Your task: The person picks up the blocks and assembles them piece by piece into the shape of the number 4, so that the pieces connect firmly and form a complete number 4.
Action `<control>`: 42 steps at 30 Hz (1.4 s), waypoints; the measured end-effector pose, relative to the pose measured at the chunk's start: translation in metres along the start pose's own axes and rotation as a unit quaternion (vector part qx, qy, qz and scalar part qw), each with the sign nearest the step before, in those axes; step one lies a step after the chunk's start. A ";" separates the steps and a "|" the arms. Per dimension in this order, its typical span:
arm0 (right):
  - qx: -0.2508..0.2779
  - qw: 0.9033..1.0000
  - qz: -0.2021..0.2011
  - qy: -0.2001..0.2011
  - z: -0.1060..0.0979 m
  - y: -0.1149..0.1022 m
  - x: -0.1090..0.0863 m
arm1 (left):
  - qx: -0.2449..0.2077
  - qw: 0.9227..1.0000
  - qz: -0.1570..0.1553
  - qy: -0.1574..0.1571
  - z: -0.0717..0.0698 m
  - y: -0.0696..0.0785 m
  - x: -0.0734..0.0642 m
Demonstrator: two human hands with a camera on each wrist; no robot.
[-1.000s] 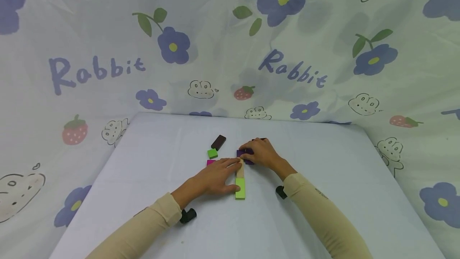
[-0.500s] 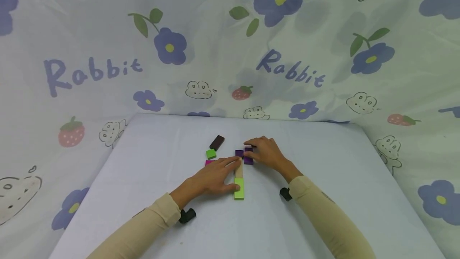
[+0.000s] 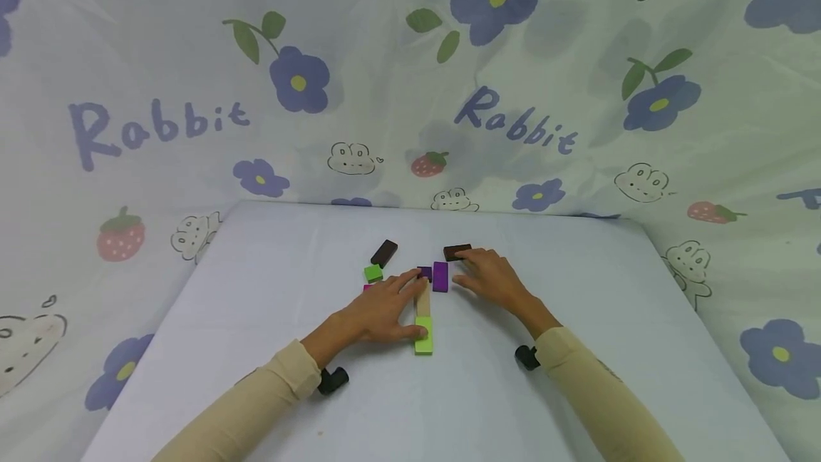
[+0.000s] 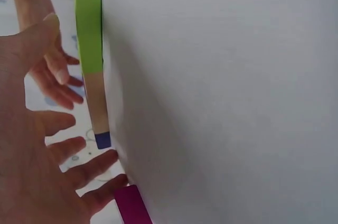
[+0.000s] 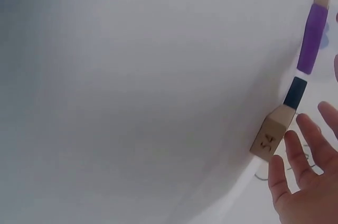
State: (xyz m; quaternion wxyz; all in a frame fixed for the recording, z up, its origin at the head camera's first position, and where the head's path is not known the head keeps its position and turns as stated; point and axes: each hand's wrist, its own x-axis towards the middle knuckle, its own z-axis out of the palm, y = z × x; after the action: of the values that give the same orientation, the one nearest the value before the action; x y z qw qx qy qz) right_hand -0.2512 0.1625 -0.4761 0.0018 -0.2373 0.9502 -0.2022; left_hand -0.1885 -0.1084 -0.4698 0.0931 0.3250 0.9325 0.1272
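Note:
My left hand (image 3: 385, 309) reaches over a row of blocks with fingers extended. Its thumb tip is at a lime green block (image 3: 423, 336), and its fingers stretch toward a small dark purple block (image 3: 425, 274) at the far end. Between these lies a natural wood block (image 3: 422, 299), partly covered by the fingers. A purple block (image 3: 440, 276) lies right beside the row. To its right, my right hand (image 3: 492, 278) has loosely bent fingers and grips nothing. Its forefinger overlaps the near edge of a dark brown block (image 3: 457, 252) in the head view.
Left of the row lie another dark brown block (image 3: 384, 253), a small green block (image 3: 373, 273) and a magenta block (image 4: 133, 204) partly hidden by the left hand. In the right wrist view, a wooden block face (image 5: 270, 135) bears a number. A patterned curtain (image 3: 359, 77) hangs behind the white table (image 3: 551, 405).
My right hand has let go of the purple block and moved right, uncovering it and the dark brown block behind. My left hand stays over the row. The view shifts slightly.

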 end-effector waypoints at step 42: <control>-0.022 0.991 0.125 -0.042 -0.006 0.018 -0.016 | -0.010 0.999 -0.012 -0.050 -0.005 -0.005 0.015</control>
State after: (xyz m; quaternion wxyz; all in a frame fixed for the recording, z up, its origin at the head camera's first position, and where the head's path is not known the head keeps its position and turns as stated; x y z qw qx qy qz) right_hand -0.2454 0.1863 -0.4794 0.0619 -0.1246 0.9757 -0.1694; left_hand -0.2044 -0.1038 -0.4685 0.1448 0.3192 0.9290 0.1190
